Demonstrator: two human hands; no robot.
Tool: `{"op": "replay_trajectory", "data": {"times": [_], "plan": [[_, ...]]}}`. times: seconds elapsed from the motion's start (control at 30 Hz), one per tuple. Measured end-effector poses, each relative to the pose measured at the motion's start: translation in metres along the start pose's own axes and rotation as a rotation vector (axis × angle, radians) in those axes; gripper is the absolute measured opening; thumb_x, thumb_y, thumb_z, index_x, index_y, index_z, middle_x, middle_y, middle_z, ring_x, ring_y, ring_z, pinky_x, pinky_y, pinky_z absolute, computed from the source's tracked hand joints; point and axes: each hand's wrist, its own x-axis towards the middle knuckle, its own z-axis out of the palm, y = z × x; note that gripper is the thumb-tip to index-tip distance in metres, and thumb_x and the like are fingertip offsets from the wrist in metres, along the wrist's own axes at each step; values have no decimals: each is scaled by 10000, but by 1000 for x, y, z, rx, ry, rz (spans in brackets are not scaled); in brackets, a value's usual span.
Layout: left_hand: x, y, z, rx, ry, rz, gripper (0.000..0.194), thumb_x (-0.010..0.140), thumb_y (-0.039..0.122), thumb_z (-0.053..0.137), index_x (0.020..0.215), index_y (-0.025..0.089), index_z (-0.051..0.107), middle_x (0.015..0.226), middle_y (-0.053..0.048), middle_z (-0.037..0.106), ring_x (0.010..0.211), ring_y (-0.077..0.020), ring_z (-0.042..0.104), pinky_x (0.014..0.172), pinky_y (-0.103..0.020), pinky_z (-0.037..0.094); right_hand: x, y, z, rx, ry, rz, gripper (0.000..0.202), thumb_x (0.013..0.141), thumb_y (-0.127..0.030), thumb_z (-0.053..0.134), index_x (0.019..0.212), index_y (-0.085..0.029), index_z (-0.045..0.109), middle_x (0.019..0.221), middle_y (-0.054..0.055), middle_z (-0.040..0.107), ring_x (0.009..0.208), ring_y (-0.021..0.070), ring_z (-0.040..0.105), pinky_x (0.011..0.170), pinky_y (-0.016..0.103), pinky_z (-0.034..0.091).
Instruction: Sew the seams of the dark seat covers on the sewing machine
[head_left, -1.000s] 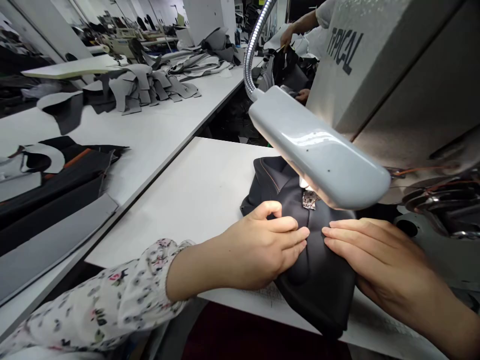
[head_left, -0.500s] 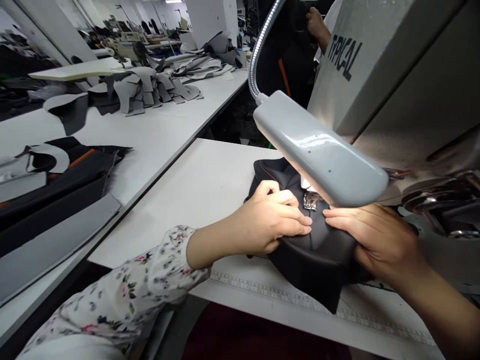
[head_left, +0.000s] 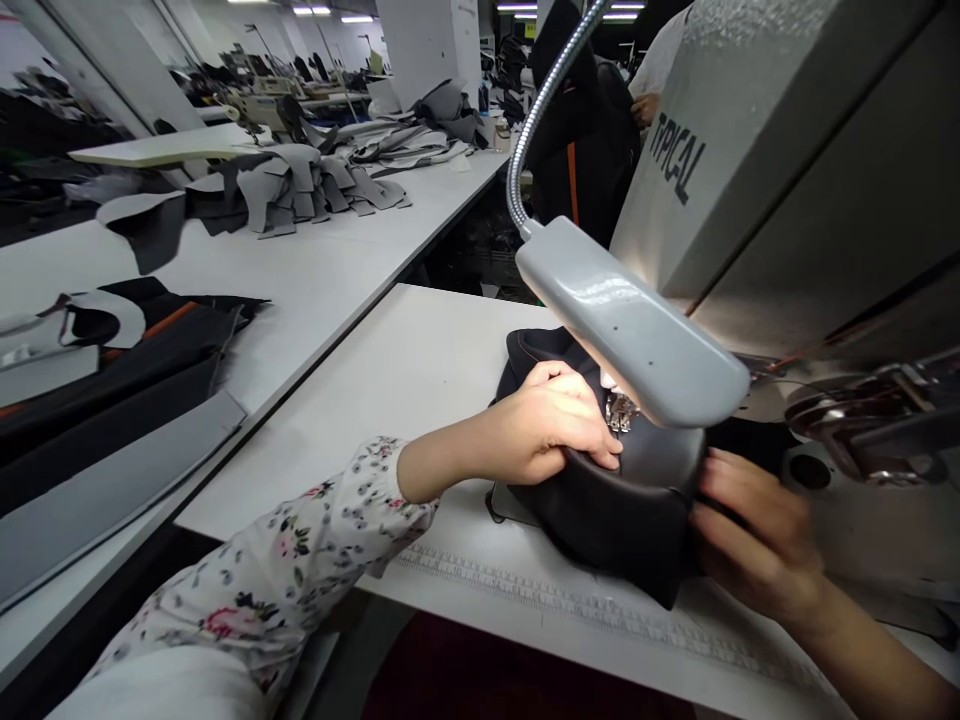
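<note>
A piece of black leather-like material [head_left: 637, 510] lies bunched beneath the sewing machine's metal presser foot [head_left: 619, 412]. My left hand [head_left: 559, 420] rests on it just left of the foot, its fingers together and pressing the material near a seam. At the right edge of the piece, my right hand [head_left: 757, 530] has its fingers bent around the material, with the thumb hidden. Over the sewing spot hangs a grey lamp [head_left: 634, 320], which covers part of the needle area.
The machine body [head_left: 750, 150] fills the upper right. A ruler strip [head_left: 540, 590] runs along the table's front edge. On the left table [head_left: 300, 270] are grey cut pieces [head_left: 292, 185] and black panels [head_left: 135, 370]. A person's hand [head_left: 645, 108] shows behind.
My right hand has moved from flat beside the presser foot to the right edge of the material and now grips it. The material's right side is raised. The view has shifted slightly.
</note>
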Motion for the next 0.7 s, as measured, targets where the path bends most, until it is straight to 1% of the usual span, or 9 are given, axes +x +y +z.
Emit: {"op": "replay_trajectory", "data": {"times": [0.03, 0.1, 0.2, 0.3, 0.4, 0.47, 0.57, 0.63, 0.7], "plan": [[-1, 4, -1, 7, -8, 12, 374, 873, 61, 472, 1038, 224, 765, 1166, -36, 794, 1193, -212, 659, 1200, -467, 385, -7, -1, -1, 21, -50, -42, 376, 887, 6, 633, 1206, -191, 666, 1257, 107, 652, 1194, 295, 669, 1014, 527, 610], [-6, 13, -2, 43, -36, 36, 298, 881, 128, 523, 1069, 210, 739, 1093, -54, 789, 1118, -217, 669, 1219, -465, 368, -15, 0, -1, 4, -159, -40, 405, 904, 35, 580, 1222, -199, 672, 1286, 102, 635, 1239, 293, 635, 1066, 547, 580], [-17, 27, 1, 143, -60, 94, 257, 955, 196, 539, 1154, 179, 701, 1049, -58, 770, 1048, -206, 656, 1230, -437, 352, -19, 4, -2, -23, -228, -29, 489, 901, 70, 570, 1257, -246, 678, 1296, 81, 627, 1265, 264, 616, 1069, 477, 576], [-27, 34, 8, 258, 34, 177, 251, 1037, 162, 483, 1166, 157, 699, 1085, -50, 758, 1046, -174, 641, 1190, -372, 375, -18, 2, 2, -44, -255, -78, 503, 905, 76, 554, 1293, -222, 671, 1297, 102, 625, 1263, 266, 613, 1044, 468, 561], [-29, 33, 17, 416, 119, 182, 257, 1071, 175, 491, 1216, 158, 702, 1066, -49, 738, 1008, -179, 620, 1057, -348, 440, -17, -4, 7, -7, -232, -114, 375, 933, 26, 517, 1183, -186, 700, 1169, 90, 687, 1177, 257, 637, 1063, 528, 503], [-26, 31, 22, 549, 135, 183, 259, 1074, 179, 507, 1249, 164, 698, 989, -35, 718, 928, -182, 596, 950, -344, 455, -20, -7, 6, 13, -245, -88, 281, 955, -8, 496, 1058, -170, 701, 1006, 66, 714, 1018, 228, 655, 1014, 522, 491], [-19, 30, 27, 668, 145, 222, 221, 1078, 159, 510, 1105, 164, 728, 891, -4, 684, 840, -162, 561, 915, -341, 447, -29, -5, -11, -23, -331, -39, 248, 953, 17, 485, 989, -140, 674, 923, 61, 720, 889, 198, 651, 943, 485, 485], [-16, 30, 27, 651, 144, 235, 254, 1087, 171, 510, 943, 165, 718, 862, 11, 673, 819, -141, 551, 948, -327, 449, -32, -5, -27, -25, -365, 17, 277, 940, 44, 490, 1039, -141, 671, 992, 65, 738, 940, 196, 679, 968, 470, 482], [-16, 32, 25, 611, 125, 231, 281, 1092, 172, 507, 889, 167, 701, 874, 12, 676, 836, -130, 556, 977, -311, 451, -24, -11, -39, 25, -336, 85, 296, 938, 38, 518, 1117, -148, 664, 1024, 52, 738, 972, 185, 689, 1000, 440, 488]]}}
